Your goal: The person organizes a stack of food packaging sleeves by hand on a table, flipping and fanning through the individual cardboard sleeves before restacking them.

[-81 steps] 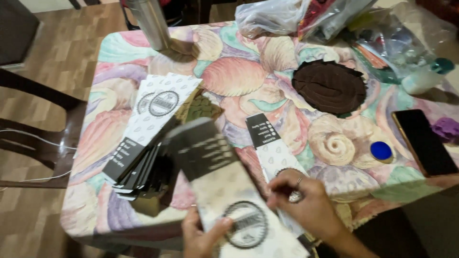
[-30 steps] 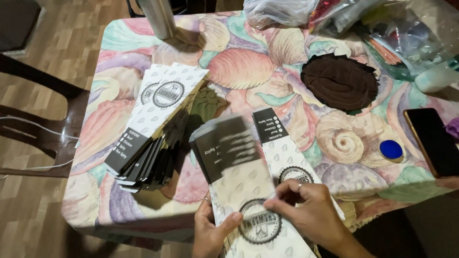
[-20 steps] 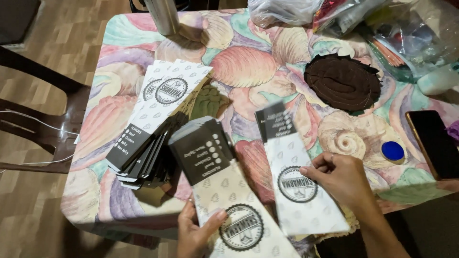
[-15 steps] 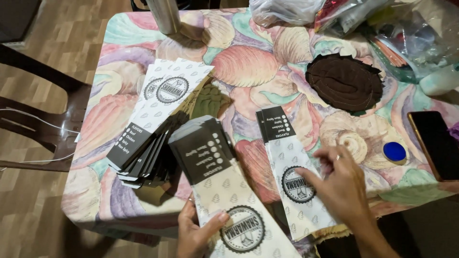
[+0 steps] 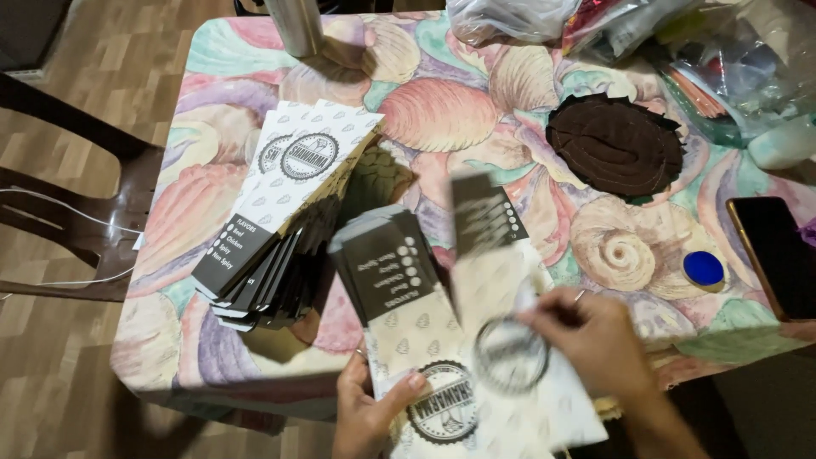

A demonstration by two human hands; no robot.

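My left hand [image 5: 371, 415] grips the lower end of a small stack of flat paper sleeves [image 5: 399, 293], white with a black band at the far end and a round stamp. My right hand [image 5: 595, 338] pinches a single sleeve [image 5: 491, 255] of the same kind by its lower part. That sleeve is blurred and raised off the table, just right of the stack. A larger fanned pile of the same sleeves [image 5: 285, 200] lies on the table to the left of both hands.
The table [image 5: 212, 212] has a shell-patterned cloth. A dark brown leaf-shaped mat [image 5: 616, 144], a blue cap [image 5: 704, 268] and a black phone [image 5: 778, 255] lie at the right. A metal flask [image 5: 293, 25] and plastic bags [image 5: 527, 17] stand at the far edge. A dark chair [image 5: 59, 212] stands left.
My right hand laid a single sleeve on the table beside the stack, then took hold of it again and lifted it. My left hand has kept its stack throughout.
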